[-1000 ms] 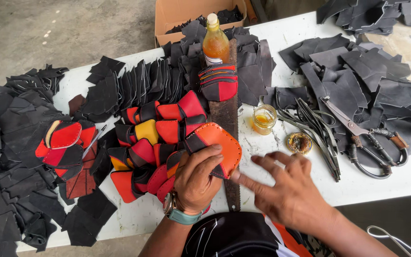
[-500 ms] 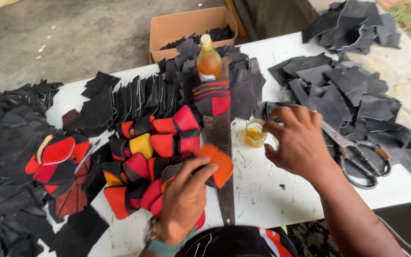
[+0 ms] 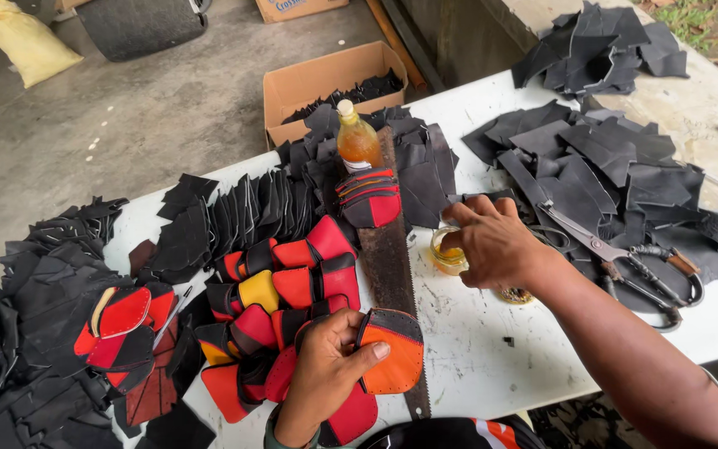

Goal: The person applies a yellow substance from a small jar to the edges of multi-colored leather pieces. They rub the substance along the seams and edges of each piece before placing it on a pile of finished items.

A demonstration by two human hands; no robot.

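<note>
1. Head view: right hand sits over a small glass jar of amber liquid; fingers curled loosely down at the rim, fingertips at or in the mouth; can't tell if they touch the liquid; not gripping anything.
2. Left hand is closed on an orange leather piece w/ dark stitched edge; thumb on top, pressing it flat near the surface's front edge.
3. Key relation: jar lies up and to the right of the orange piece, w/ a rusty saw blade between them; right hand is far nearer the jar, left hand nearer the piece.
4. Blade's long axis runs front-to-back; orange piece overlaps its near end.
5. Around: red/yellow/black pieces fanned left of blade; amber bottle at its far end; scissors on black offcuts right of the jar.
</note>
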